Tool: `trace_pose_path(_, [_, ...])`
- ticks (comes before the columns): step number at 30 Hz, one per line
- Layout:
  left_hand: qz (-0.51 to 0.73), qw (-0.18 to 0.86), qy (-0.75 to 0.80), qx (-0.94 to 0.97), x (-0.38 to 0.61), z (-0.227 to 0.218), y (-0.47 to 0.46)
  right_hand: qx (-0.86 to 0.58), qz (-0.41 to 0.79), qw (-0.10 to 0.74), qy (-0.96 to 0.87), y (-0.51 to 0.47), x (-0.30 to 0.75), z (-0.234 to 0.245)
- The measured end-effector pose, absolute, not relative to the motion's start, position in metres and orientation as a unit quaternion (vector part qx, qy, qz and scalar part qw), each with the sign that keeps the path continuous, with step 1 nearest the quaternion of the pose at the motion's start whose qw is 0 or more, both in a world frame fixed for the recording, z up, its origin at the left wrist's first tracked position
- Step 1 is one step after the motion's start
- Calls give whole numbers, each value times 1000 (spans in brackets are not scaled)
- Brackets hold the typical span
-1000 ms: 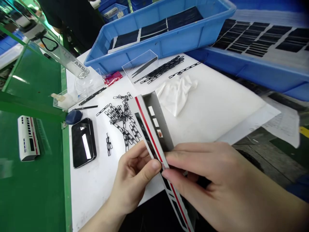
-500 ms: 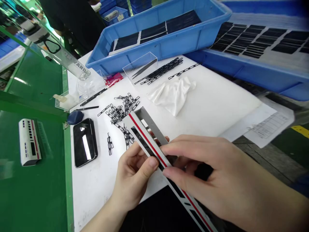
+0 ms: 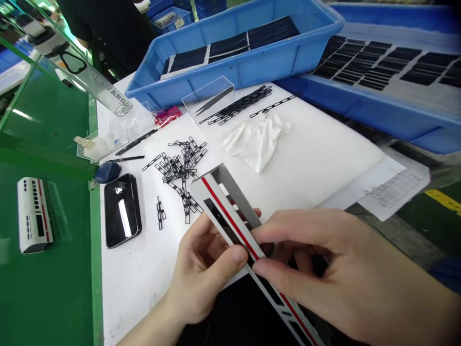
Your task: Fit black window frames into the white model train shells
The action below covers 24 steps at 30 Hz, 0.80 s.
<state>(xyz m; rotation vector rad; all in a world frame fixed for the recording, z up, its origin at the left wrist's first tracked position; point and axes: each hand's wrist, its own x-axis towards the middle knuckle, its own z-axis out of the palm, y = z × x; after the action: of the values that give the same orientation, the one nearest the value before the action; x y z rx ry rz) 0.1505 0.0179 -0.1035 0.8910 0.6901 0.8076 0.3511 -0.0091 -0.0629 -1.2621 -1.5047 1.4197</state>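
Note:
A long white model train car shell (image 3: 218, 196) with a red stripe and dark window openings slants across the front of the table, its hollow side facing up and right. My left hand (image 3: 205, 269) is closed round its lower left side, thumb on the windows. On the stripe edge, the thumb and forefinger of my right hand (image 3: 317, 259) pinch the shell's wall; whether a small part lies between them is hidden. Beyond the shell lies a loose heap of black window-frame strips (image 3: 180, 168). A smaller cluster of strips (image 3: 160, 214) sits apart on the left.
A phone (image 3: 122, 211) lies at the left, with another train shell (image 3: 35, 214) on the green surface. Behind are a white cloth (image 3: 257, 142), a stack of long black strips (image 3: 237, 105), tweezers (image 3: 216, 100) in a clear box, and a blue crate (image 3: 230, 72). A person (image 3: 108, 29) stands behind.
Both hands and the train shell have moved slightly right and down in view. The shell's far end has turned a little, showing more of its end face. Both grips stay the same.

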Motion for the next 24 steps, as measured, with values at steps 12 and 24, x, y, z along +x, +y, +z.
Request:
trace_pose_path(12, [386,754,359,393,152,-103,13,-511,491,339,-619,-11,348,-58])
trace_pose_path(24, [384,762,345,390,152,-102,18,-521,498,360,-592,-17,346,-65])
